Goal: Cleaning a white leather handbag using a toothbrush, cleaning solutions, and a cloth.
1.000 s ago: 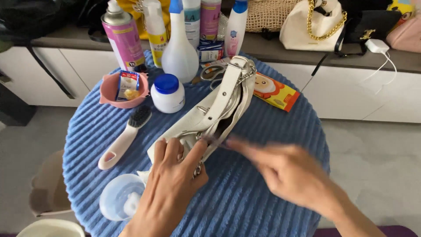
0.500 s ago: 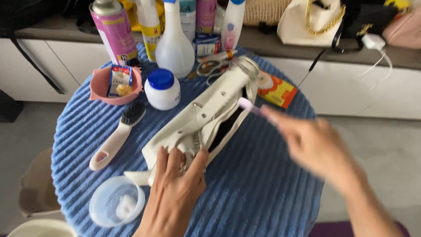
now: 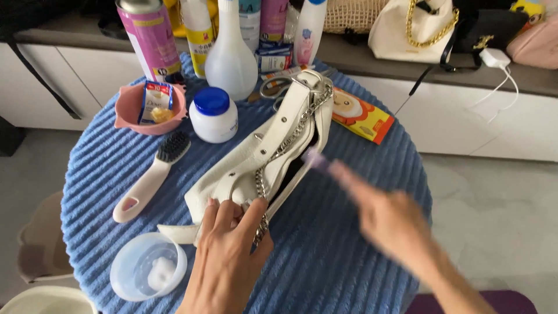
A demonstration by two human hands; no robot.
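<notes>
The left hand (image 3: 229,256) had its fingers pressed flat on the near end of the white bag (image 3: 264,154), holding it down. The bag lay in the middle of the round blue table (image 3: 349,256), with its silver chain (image 3: 285,145) along the top. The right hand (image 3: 389,218) was blurry; its fingers pinched 1 small purple thing (image 3: 317,159) at the bag's open edge. A brush (image 3: 152,174), a blue-lidded jar (image 3: 214,114) and a clear bowl (image 3: 148,266) sat just beside the bag.
</notes>
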